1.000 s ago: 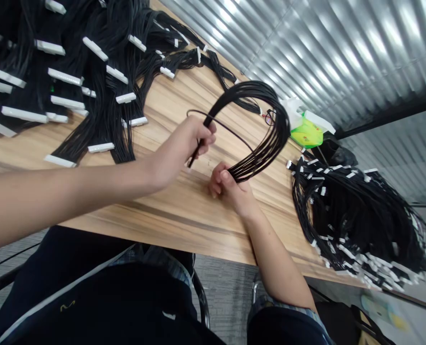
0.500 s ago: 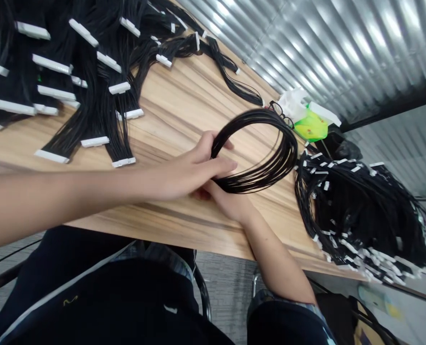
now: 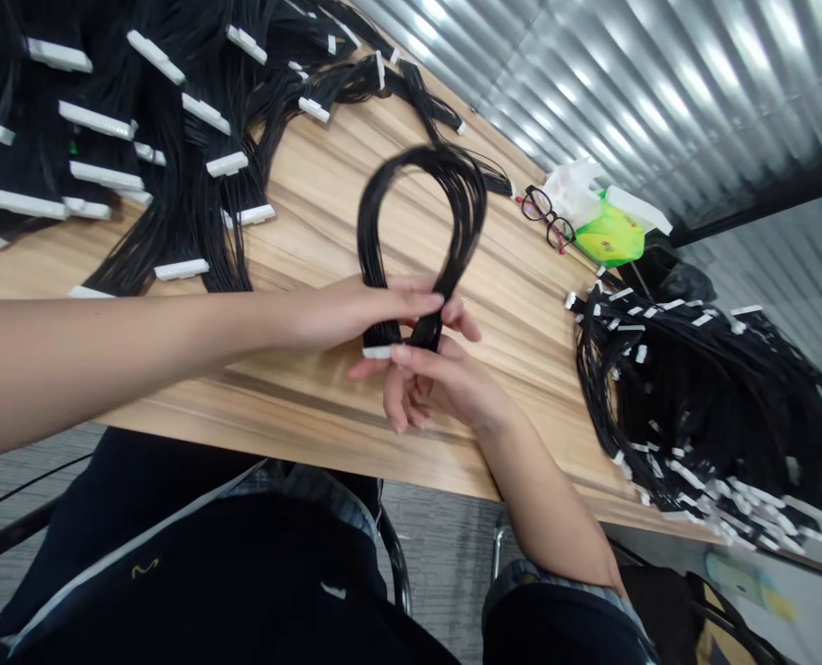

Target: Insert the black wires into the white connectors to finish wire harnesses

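A black wire harness (image 3: 467, 199) is bent into an upright loop above the wooden table. At its lower end shows a white connector (image 3: 378, 352). My left hand (image 3: 390, 305) reaches across the two legs of the loop, its thumb lying over the wires and its fingers behind them. Lower down, my right hand (image 3: 445, 374) pinches the end of the harness between thumb and fingers beside the white connector. Both hands are closed on the same harness, close together. The fingers behind the wires are partly hidden.
Many black harnesses with white connectors (image 3: 99, 120) cover the table's left side. Another heap of harnesses (image 3: 702, 406) lies at the right. Eyeglasses (image 3: 548, 218) and a green packet (image 3: 610, 233) sit near the corrugated metal wall (image 3: 625, 102). The wooden table (image 3: 300, 416) ends before my lap.
The harness loop has turned from leaning rightward to standing up and shifted left. Its white connector has come into sight. My left hand now crosses both legs of the loop.
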### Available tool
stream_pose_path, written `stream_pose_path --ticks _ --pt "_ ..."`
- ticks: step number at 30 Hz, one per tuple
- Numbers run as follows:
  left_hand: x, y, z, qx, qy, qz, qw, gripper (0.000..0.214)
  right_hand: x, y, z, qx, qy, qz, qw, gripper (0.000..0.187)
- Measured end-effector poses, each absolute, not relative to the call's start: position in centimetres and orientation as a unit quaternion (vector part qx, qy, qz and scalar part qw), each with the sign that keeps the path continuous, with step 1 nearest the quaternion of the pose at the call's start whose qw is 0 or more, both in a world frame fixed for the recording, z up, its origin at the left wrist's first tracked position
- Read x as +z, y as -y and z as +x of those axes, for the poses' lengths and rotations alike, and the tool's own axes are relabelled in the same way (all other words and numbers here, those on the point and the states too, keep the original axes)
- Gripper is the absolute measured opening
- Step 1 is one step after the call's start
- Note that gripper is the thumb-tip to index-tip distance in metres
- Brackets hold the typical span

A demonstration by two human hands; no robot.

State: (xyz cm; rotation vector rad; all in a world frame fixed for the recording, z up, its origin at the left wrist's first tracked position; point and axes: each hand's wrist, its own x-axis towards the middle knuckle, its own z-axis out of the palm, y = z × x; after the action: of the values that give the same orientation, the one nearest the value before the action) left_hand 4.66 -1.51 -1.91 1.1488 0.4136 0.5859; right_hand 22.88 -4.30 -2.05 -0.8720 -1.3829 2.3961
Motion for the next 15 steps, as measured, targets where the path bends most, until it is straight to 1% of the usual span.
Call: stream_pose_path --ticks 2,5,7,10,15 --pt "-2.0 1.4 4.8 0.297 -0.197 0.493 0.793 0.027 -2.7 4.8 22.4 0.766 0.487 -0.361 0.216 0.052" --pt "-2.0 1.8 5.3 0.342 -0.199 0.437 0.808 0.014 -3.7 5.6 21.5 0.663 0.502 -0.422 0.361 0.048" --pt "-2.0 2.3 5.6 0.353 -0.196 0.412 0.817 0.008 -4.1 6.0 21.2 0.606 0.518 -0.428 0.425 0.051" --pt "-1.9 2.8 5.8 0.357 -0.200 0.407 0.817 0.005 -4.3 6.2 21.1 0.562 0.543 -0.429 0.452 0.057" --pt "-1.7 2.9 5.7 0.346 -0.214 0.377 0.832 0.008 -3.9 5.7 21.0 0.552 0.542 -0.438 0.458 0.055"
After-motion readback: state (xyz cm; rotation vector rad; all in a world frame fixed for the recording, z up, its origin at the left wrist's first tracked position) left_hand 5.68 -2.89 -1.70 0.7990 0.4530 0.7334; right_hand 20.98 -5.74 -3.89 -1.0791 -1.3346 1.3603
